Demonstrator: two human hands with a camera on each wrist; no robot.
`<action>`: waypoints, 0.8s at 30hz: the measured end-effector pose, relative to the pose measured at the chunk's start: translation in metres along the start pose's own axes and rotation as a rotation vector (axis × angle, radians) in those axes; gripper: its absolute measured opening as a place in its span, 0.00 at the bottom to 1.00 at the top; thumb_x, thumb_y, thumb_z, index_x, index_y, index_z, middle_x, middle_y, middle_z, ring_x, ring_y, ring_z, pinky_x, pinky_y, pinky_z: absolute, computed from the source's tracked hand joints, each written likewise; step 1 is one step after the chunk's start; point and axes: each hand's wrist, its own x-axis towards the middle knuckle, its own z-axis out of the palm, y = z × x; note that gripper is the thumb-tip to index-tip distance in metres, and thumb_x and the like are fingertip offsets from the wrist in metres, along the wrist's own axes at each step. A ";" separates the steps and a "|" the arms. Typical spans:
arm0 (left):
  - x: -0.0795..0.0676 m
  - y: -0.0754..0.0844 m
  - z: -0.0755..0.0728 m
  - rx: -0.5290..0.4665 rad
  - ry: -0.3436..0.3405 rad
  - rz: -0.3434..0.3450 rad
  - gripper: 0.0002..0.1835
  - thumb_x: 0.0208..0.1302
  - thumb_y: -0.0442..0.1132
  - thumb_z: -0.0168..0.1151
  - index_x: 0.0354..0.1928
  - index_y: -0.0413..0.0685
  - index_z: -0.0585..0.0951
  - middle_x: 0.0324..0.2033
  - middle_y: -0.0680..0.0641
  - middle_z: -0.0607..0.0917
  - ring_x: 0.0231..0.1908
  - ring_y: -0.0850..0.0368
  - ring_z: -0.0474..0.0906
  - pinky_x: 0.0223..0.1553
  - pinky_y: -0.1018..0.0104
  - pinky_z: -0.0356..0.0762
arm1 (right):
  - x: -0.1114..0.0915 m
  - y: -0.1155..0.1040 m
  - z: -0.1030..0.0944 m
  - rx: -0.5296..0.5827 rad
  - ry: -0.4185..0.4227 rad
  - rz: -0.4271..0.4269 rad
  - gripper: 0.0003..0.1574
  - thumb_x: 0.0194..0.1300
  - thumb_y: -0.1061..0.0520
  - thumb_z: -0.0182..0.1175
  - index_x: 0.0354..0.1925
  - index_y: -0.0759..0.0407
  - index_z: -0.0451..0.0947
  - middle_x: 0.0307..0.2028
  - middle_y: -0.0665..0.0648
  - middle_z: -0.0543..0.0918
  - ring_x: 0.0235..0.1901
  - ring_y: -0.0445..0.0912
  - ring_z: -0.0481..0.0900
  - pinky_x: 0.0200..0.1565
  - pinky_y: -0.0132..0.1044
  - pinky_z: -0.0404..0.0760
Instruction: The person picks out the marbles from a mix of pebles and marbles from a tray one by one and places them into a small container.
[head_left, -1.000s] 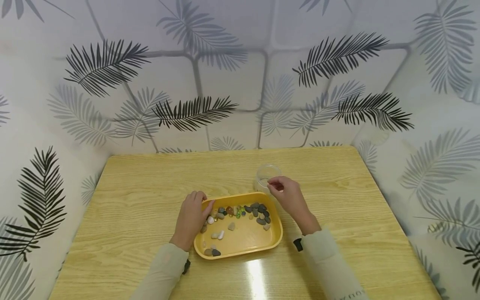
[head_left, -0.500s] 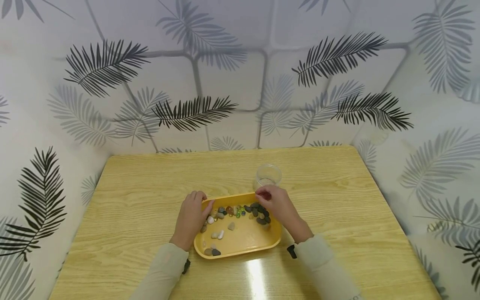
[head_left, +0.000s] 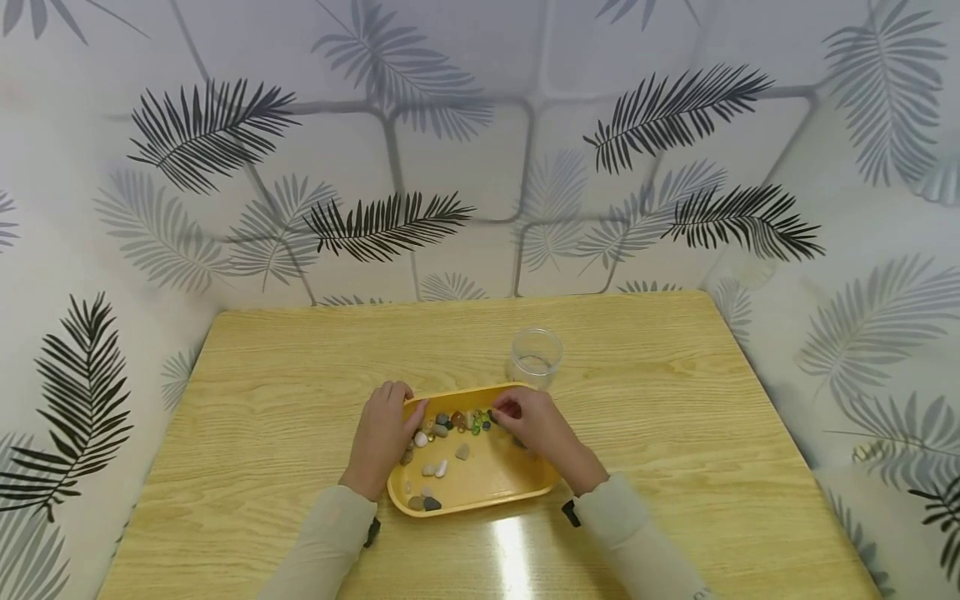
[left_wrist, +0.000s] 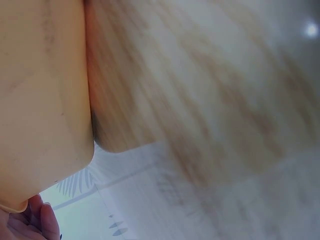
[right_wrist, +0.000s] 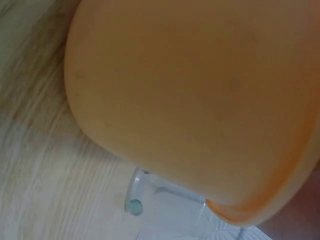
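Note:
My left hand [head_left: 381,435] grips the far left corner of a yellow tray [head_left: 480,506], thumb over the inside of the rim and the other fingers outside. In the left wrist view, fingertips [left_wrist: 48,220] show below the tray's wall [left_wrist: 45,100]. My right hand [head_left: 536,423] is over the tray's right end, fingertips down by the green glass beads [head_left: 477,428] and a dark pebble. Whether it pinches anything is too small to tell. It covers most of the dark pebbles there. Brown and grey pebbles [head_left: 441,430] lie along the far side.
Behind the tray's far right corner stands a clear round jar [head_left: 536,354]; a greenish bead [right_wrist: 134,207] shows in it in the right wrist view. Pale pebbles [head_left: 435,470] lie mid-tray, dark ones [head_left: 431,503] near its front left. The wooden table [head_left: 300,358] meets a leaf-patterned backdrop.
My right hand has moved from the jar's rim down and left into the tray, reaching the green beads. The left hand stays on the tray, which has barely shifted.

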 end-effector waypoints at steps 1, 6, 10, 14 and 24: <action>0.000 0.000 0.000 0.000 0.004 0.002 0.14 0.62 0.48 0.61 0.35 0.44 0.74 0.29 0.49 0.73 0.27 0.56 0.67 0.29 0.64 0.69 | 0.000 0.000 0.001 -0.002 -0.005 -0.003 0.04 0.61 0.60 0.63 0.35 0.59 0.81 0.30 0.48 0.81 0.29 0.39 0.77 0.33 0.31 0.76; 0.000 0.000 0.000 -0.003 0.013 -0.002 0.13 0.61 0.46 0.62 0.35 0.44 0.74 0.29 0.49 0.73 0.27 0.56 0.67 0.29 0.65 0.69 | 0.001 0.003 0.009 -0.002 -0.032 -0.004 0.03 0.60 0.61 0.62 0.33 0.61 0.81 0.29 0.50 0.81 0.29 0.39 0.78 0.33 0.30 0.76; 0.000 0.000 0.000 -0.002 0.009 -0.007 0.13 0.61 0.46 0.62 0.35 0.44 0.74 0.29 0.49 0.73 0.27 0.56 0.67 0.29 0.65 0.69 | 0.001 0.005 0.016 -0.012 -0.043 -0.003 0.03 0.59 0.63 0.62 0.32 0.62 0.81 0.28 0.51 0.81 0.28 0.40 0.78 0.32 0.29 0.76; 0.000 0.000 0.001 0.000 0.006 -0.008 0.13 0.62 0.47 0.62 0.35 0.44 0.74 0.29 0.49 0.73 0.27 0.56 0.67 0.29 0.65 0.69 | 0.002 0.007 0.021 -0.029 -0.053 0.005 0.03 0.59 0.62 0.63 0.31 0.62 0.81 0.27 0.50 0.81 0.27 0.38 0.77 0.30 0.28 0.75; 0.000 0.000 0.001 -0.003 0.012 -0.008 0.13 0.62 0.47 0.62 0.35 0.44 0.74 0.28 0.50 0.73 0.27 0.57 0.66 0.29 0.65 0.68 | 0.004 0.007 0.030 -0.073 -0.046 0.015 0.02 0.57 0.63 0.64 0.32 0.61 0.81 0.28 0.49 0.80 0.28 0.39 0.75 0.32 0.31 0.75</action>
